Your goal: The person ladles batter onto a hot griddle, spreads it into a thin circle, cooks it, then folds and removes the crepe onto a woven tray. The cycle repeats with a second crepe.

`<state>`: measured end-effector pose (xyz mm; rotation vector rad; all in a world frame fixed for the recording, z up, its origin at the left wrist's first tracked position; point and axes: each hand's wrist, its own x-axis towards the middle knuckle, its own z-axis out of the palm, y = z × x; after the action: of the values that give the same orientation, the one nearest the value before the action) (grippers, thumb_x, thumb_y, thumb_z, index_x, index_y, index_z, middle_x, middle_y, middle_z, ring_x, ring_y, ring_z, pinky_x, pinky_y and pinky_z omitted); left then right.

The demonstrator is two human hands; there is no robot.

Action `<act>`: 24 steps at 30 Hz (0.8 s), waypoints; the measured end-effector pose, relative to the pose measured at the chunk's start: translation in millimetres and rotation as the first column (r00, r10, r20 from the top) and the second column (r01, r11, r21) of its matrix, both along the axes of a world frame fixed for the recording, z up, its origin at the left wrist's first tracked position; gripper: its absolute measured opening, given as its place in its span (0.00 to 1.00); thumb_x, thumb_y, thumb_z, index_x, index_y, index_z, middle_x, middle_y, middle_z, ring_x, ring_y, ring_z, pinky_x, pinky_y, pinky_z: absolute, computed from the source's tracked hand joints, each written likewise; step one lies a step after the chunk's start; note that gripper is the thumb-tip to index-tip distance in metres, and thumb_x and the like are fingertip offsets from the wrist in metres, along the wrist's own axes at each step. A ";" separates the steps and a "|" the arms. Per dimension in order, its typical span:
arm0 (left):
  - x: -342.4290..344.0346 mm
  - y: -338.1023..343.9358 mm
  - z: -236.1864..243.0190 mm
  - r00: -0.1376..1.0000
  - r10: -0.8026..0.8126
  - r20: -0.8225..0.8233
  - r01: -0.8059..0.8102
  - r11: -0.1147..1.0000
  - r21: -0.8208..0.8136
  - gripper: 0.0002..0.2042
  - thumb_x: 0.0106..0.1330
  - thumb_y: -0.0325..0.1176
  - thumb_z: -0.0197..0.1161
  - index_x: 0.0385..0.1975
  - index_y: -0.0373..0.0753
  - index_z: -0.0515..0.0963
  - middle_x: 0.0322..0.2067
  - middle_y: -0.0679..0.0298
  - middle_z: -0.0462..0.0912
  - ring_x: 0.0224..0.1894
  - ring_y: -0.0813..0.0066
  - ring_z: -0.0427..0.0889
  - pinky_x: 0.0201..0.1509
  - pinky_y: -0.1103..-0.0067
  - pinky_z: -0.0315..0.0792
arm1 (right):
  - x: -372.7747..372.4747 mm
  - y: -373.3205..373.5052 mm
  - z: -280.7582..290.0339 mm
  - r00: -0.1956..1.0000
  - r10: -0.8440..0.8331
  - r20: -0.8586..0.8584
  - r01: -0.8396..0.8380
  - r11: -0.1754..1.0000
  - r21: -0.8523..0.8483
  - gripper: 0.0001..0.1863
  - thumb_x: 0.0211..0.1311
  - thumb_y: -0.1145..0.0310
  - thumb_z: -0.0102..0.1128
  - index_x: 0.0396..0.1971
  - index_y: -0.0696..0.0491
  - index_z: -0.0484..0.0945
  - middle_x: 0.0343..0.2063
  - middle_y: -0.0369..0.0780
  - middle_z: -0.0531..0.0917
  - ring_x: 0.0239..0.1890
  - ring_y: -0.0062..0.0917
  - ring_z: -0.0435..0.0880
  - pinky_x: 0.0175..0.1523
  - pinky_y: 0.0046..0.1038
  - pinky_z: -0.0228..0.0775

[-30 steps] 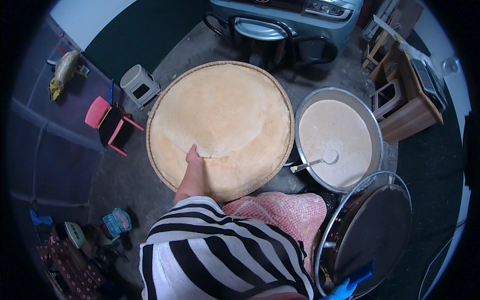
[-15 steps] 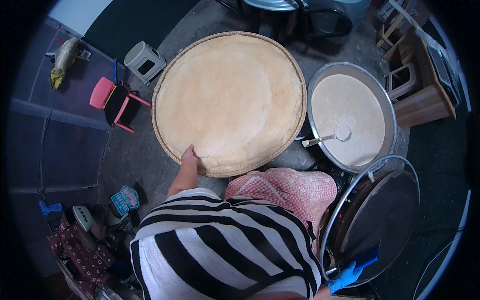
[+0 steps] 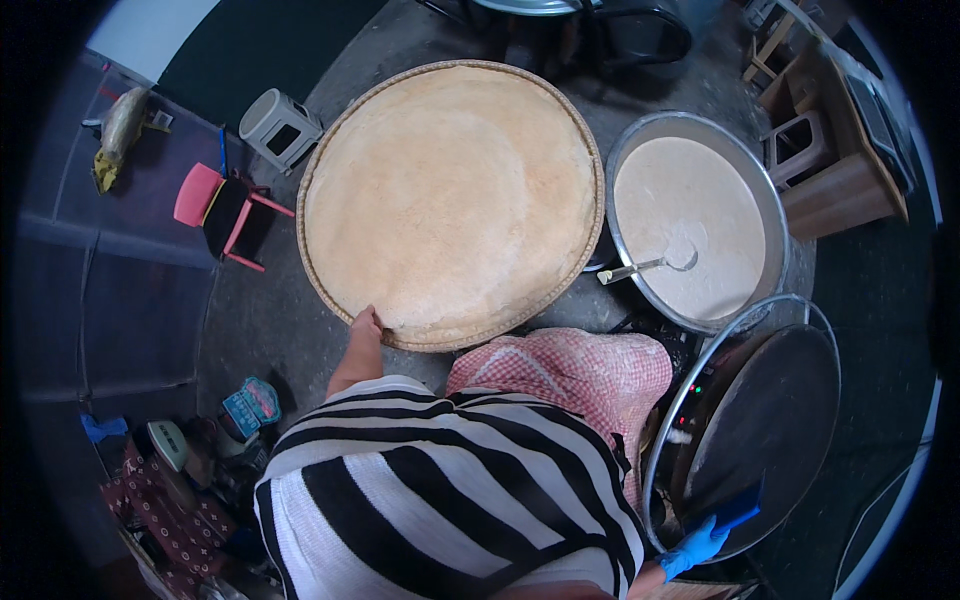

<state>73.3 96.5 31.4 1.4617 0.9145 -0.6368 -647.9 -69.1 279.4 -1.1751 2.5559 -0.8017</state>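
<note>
A wide round stack of thin tan flatbreads [image 3: 450, 200] fills a shallow woven tray [image 3: 312, 262] in front of me. My left hand [image 3: 367, 324], bare, rests at the near left edge of the stack, fingertips touching the rim; its fingers look slightly apart and grip nothing that I can see. At the lower right, my right hand [image 3: 700, 545] wears a blue glove and closes around a flat blue scraper [image 3: 738, 508]. The scraper lies over the near part of a large dark round griddle [image 3: 775, 430].
Right of the tray stands a metal tub of pale batter [image 3: 690, 215] with a ladle [image 3: 632, 270] across its edge. A metal hoop [image 3: 655, 480] surrounds the griddle. A checked pink cloth [image 3: 575, 370] hangs before me. Farther left are a pink chair [image 3: 200, 195] and a grey stool [image 3: 280, 130].
My left hand has slid slightly down and left, from the flatbread's surface to its rim. The right hand with the scraper has barely moved. The whole view has shifted a little.
</note>
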 end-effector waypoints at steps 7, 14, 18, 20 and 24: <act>-2.3 11.7 -1.8 0.999 -0.046 0.007 0.045 0.997 0.067 0.12 0.51 0.31 0.59 0.34 0.33 0.75 0.35 0.57 0.79 0.37 0.63 0.78 0.43 0.74 0.74 | -6.0 2.3 -2.6 0.997 0.074 -0.030 -0.073 0.997 0.017 0.24 0.57 0.67 0.56 0.52 0.64 0.67 0.49 0.50 0.74 0.47 0.38 0.74 0.55 0.32 0.63; -3.3 12.8 15.5 0.991 -0.137 0.000 0.133 0.967 0.219 0.14 0.47 0.32 0.61 0.34 0.33 0.76 0.35 0.55 0.79 0.36 0.62 0.79 0.41 0.74 0.73 | -8.1 3.5 -0.9 0.998 0.048 -0.050 -0.047 0.999 0.022 0.25 0.57 0.68 0.56 0.52 0.65 0.66 0.50 0.51 0.73 0.48 0.41 0.73 0.55 0.34 0.63; 1.9 -2.4 46.5 0.851 -0.477 -0.221 0.447 0.437 0.780 0.16 0.44 0.33 0.63 0.34 0.33 0.76 0.35 0.54 0.79 0.35 0.61 0.79 0.41 0.74 0.73 | -4.0 7.1 3.5 1.000 0.010 -0.025 -0.010 1.000 -0.025 0.25 0.57 0.67 0.56 0.52 0.64 0.67 0.49 0.51 0.73 0.48 0.41 0.73 0.55 0.33 0.63; -5.7 -26.2 56.6 0.779 -0.624 -0.068 0.187 0.127 0.974 0.17 0.43 0.33 0.63 0.34 0.32 0.77 0.35 0.53 0.79 0.35 0.60 0.79 0.40 0.74 0.73 | -1.6 10.6 6.3 1.000 -0.012 -0.021 0.012 1.000 -0.020 0.25 0.57 0.67 0.56 0.52 0.64 0.67 0.49 0.50 0.74 0.47 0.40 0.73 0.55 0.33 0.63; -48.7 -157.3 53.3 -0.101 -0.890 0.444 -0.056 0.450 0.891 0.16 0.41 0.30 0.59 0.33 0.32 0.76 0.42 0.49 0.74 0.48 0.51 0.70 0.57 0.64 0.61 | 3.8 16.3 10.7 0.998 -0.041 -0.047 0.041 0.999 0.005 0.25 0.57 0.66 0.56 0.52 0.63 0.67 0.49 0.49 0.74 0.47 0.38 0.74 0.54 0.32 0.63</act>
<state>24.6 -60.8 84.6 2.4454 -0.8188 0.4640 -644.1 -52.8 290.1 -1.1568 2.6265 -0.7843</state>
